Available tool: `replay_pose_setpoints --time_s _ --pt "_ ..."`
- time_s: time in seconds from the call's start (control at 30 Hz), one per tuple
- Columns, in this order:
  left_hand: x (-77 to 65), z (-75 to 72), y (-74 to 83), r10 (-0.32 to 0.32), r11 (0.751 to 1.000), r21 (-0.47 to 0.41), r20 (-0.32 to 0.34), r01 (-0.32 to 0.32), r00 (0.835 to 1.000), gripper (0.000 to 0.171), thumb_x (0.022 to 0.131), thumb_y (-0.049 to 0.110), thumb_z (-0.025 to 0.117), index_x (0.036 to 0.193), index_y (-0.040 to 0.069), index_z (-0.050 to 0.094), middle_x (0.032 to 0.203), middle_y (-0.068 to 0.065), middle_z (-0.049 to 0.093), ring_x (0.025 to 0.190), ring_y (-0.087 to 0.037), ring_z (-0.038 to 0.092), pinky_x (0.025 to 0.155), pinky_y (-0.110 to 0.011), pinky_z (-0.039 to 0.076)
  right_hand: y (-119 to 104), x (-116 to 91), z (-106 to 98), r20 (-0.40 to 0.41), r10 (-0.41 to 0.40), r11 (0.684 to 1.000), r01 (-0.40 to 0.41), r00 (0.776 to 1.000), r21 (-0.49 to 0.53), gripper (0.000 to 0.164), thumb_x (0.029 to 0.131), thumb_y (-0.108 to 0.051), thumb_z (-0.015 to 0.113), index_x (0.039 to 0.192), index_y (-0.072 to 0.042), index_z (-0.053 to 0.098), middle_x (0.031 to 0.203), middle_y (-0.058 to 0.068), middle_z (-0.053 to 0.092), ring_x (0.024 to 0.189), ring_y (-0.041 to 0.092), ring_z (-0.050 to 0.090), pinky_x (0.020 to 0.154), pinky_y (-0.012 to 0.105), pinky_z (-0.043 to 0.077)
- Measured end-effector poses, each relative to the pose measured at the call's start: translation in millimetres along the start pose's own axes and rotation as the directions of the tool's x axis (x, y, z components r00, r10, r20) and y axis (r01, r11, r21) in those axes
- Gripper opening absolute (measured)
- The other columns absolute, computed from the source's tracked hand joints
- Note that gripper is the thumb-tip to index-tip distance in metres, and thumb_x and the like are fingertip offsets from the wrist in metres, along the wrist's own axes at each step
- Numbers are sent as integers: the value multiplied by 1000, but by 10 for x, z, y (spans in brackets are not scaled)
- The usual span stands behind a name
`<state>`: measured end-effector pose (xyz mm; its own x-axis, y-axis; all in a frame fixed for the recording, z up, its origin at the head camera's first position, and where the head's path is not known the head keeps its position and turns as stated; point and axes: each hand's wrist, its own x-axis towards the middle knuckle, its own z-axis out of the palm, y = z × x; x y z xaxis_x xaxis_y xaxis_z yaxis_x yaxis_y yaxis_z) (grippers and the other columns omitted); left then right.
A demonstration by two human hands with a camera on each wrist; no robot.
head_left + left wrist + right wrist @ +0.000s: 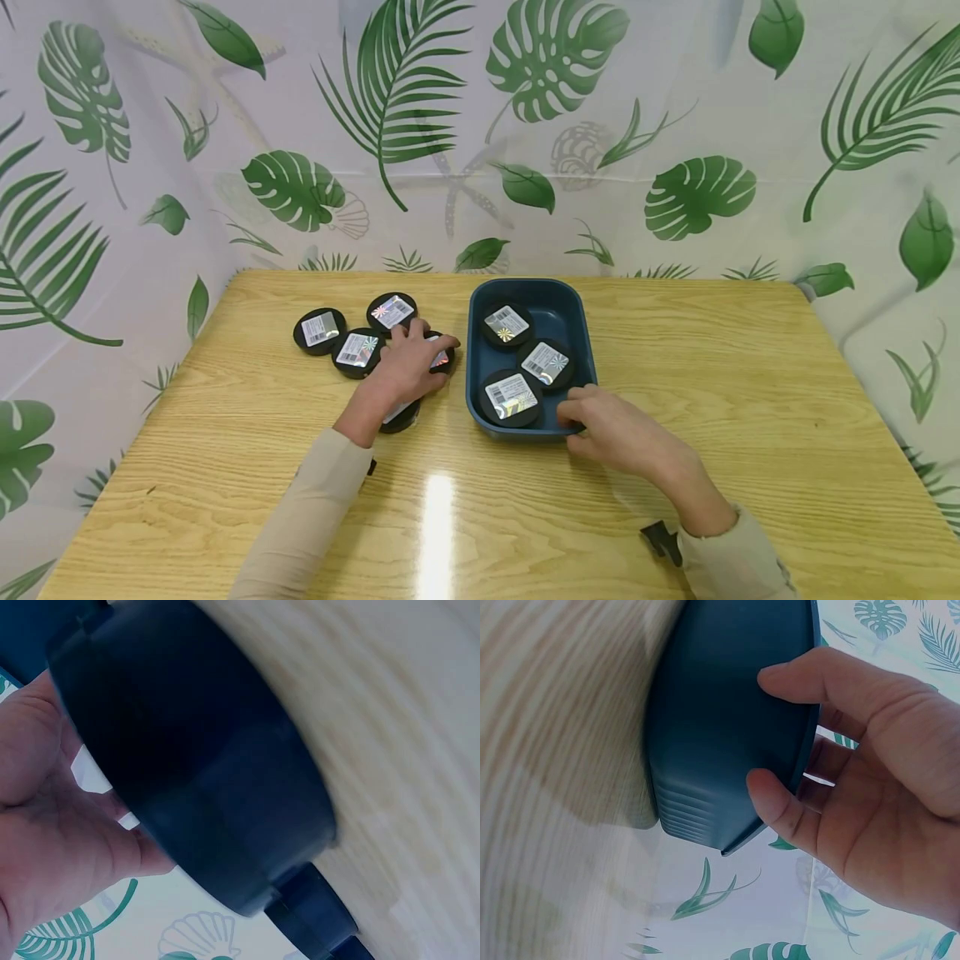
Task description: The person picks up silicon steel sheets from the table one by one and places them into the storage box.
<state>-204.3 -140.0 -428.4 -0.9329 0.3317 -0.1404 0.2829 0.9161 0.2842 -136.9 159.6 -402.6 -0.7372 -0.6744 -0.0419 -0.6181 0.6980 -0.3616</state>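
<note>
Beige cloth sleeves [322, 492] extend over the pale wooden table [712, 350] from its near side, with a small black fitting [660, 542] by the right cuff. The right hand [618, 433] grips the rim of a dark blue plastic box [558, 321] at its near right corner, some fingers inside, others curled against the outer wall. To the left, a thick black disc [403, 419] lies partly hidden beneath the left wrist. Just beyond, the left hand [407, 364] is spread over a covered disc [444, 357], thumb towards the near side and index finger reaching towards the box; the fingertips are hidden in the left wrist view, so I cannot tell whether they have closed on it. This disc lies directly under those fingers, just left of the box's left wall, and the left hand is much the nearer. It is round; the box's long axis runs away from the person. Inside the box, three labelled discs [510, 398] lie flat, labels up. Further left, three outer discs [358, 352] sit close together, also labels up. Behind everything hangs a leaf-printed cloth [442, 75].
</note>
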Motion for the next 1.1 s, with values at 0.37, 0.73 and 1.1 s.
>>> replay_pose_setpoints --time_s 0.37,0.73,1.1 --pt "-34 -17 -12 0 997 -71 -79 -5 997 49 95 27 66 142 27 52 147 -24 30 129 -51 29 90 -65 42 8 10 6 -3 -6 1000 6 1000 -14 16 82 -5 75 79 -15 63 77 -6 48 72 11 42 63 25 38" --pt "-75 -49 28 -14 991 -135 -154 -7 988 51 95 27 67 143 29 50 150 -24 27 131 -52 28 90 -68 43 1 8 -1 5 7 1000 -7 1000 -11 14 82 -5 75 80 -14 63 78 -6 49 73 11 44 64 25 39" --pt "-84 -74 91 -42 967 -254 -231 -18 972 51 93 26 67 141 28 51 150 -32 26 139 -53 18 96 -70 36 -4 3 -5 8 10 1000 -10 1000 -18 13 83 -6 75 82 -13 64 78 -6 49 73 11 43 63 25 39"
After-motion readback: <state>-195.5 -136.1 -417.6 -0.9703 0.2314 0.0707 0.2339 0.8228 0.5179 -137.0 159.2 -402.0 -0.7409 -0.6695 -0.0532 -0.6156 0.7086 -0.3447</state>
